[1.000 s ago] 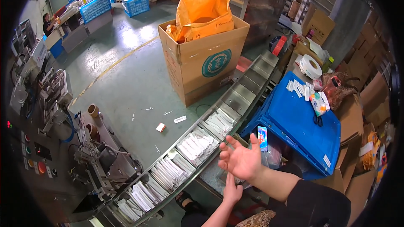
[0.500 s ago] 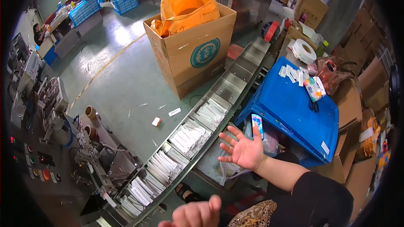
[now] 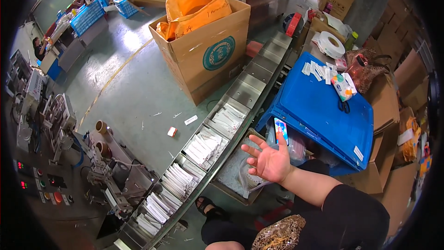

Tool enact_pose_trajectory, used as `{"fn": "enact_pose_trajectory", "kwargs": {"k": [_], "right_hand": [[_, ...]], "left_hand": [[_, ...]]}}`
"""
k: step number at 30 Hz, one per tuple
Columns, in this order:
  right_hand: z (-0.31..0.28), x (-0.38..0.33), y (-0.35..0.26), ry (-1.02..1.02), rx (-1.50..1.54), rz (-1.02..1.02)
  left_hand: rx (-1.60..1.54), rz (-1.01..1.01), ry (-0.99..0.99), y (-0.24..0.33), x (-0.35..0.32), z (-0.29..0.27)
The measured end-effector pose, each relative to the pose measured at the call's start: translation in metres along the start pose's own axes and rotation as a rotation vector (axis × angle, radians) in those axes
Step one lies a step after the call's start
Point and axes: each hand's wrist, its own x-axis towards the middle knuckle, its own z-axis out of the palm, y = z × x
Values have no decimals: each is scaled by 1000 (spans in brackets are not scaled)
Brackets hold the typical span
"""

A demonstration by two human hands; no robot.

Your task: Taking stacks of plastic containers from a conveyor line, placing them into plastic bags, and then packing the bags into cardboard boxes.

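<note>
- The right hand (image 3: 269, 161) is raised palm-up with the fingers (image 3: 252, 150) spread and slack; nothing is gripped in it; the left hand is not seen in the view.
- The nearest thing to that hand is a clear plastic bag (image 3: 252, 180) lying in a shallow cardboard tray (image 3: 227, 176) just under the palm; whether the skin touches the film cannot be told; it appears to hang just above it.
- The conveyor (image 3: 217, 134) with its metal pockets runs just beyond the fingertips, to the left of them; stacks of white sachets (image 3: 202, 144) are laid in the pockets closest to the hand, while the pockets farther up the belt are bare.
- A small phone (image 3: 280, 130) is propped against the blue crate lid (image 3: 323, 106), just past the index finger and apart from it.
- Judged from this, a handful from the bag is best taken with the fingers closed flat and together, so that the pieces are kept squared; the stack is best lowered straight into one pocket, clear of the dividers, and matched to the height of the neighbouring stacks; the phone is best left undisturbed by the wrist.
</note>
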Motion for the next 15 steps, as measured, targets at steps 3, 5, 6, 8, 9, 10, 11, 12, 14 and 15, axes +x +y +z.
{"fn": "enact_pose_trajectory", "kwargs": {"k": [3, 5, 6, 8, 9, 10, 11, 12, 14, 15], "right_hand": [[0, -3, -2, -42, 2, -14], [-1, -6, -3, -47, -21, -21], [-2, -6, -5, -48, -21, -25], [-3, -7, -4, -46, -28, -22], [-3, -6, -5, -47, -25, -19], [-2, -4, -5, -30, -42, -26], [-1, -3, -6, -15, -59, -29], [-3, 0, -8, -23, -55, -17], [-6, 8, -15, 143, -241, -30], [-10, 7, -32, 230, -409, -104]], "left_hand": [[-8, -39, 73, -5, 7, 2], [9, -93, 102, -4, 5, 3], [7, -78, 47, -1, -3, 4], [9, -62, -3, 1, -8, 3], [13, -46, -8, 1, -11, 2], [19, -31, -14, 1, -12, 1], [-18, -48, -21, -3, -3, -8], [-52, -66, -30, -7, 7, -18], [534, -190, 495, 7, -50, -10], [847, -356, 661, 7, -78, -40]]}}
